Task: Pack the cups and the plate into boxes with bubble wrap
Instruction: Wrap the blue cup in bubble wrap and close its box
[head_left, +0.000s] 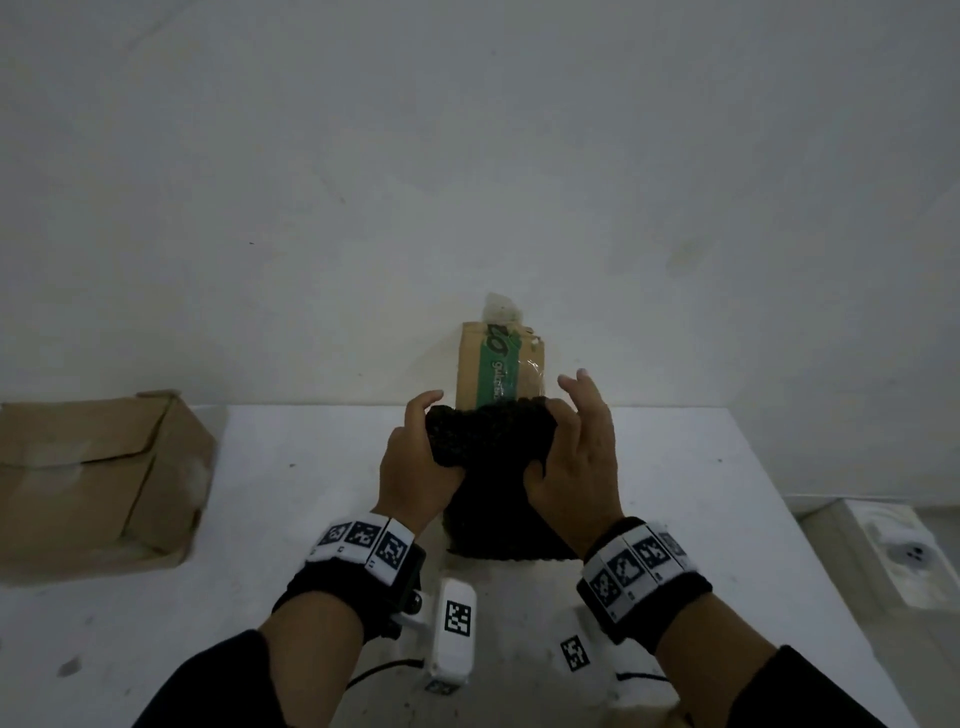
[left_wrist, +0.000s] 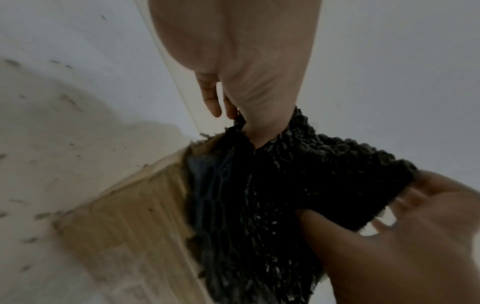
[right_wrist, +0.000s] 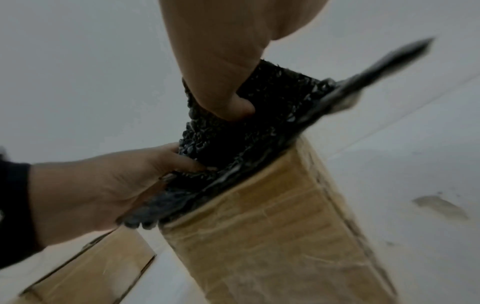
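Lying at the far left of the white table (head_left: 291, 519), a closed brown cardboard box (head_left: 98, 483) rests on its side with its flap edge facing up; its corner also shows low in the right wrist view (right_wrist: 98, 273). Further right, near the table's middle, the left hand (head_left: 415, 457) grips the left edge of a sheet of black bubble wrap (head_left: 493, 467), fingers curled over the top and thumb underneath; the left wrist view shows the thumb (left_wrist: 262, 123) pressed into the wrap (left_wrist: 259, 205). The wrap hangs down from both hands to the table top, and its lower edge sits just in front of the wrists. Behind the wrap, touching it at the back, stands a second, taller box (head_left: 501, 364), upright against the wall, with a green printed tape strip running along its face and something pale sticking out of its top. In the right wrist view the wrap (right_wrist: 233, 139) drapes over this box's upper end (right_wrist: 272, 236). Whether a cup or the plate is inside the wrap cannot be told. At the right, the right hand (head_left: 576, 457) pinches the wrap's right edge with its thumb (right_wrist: 233, 102) and lower fingers, while the index and middle fingers stick up loosely. Both wrists wear black bands with white coded markers. Beyond the table's right edge, a white block (head_left: 898, 551) lies on the floor.
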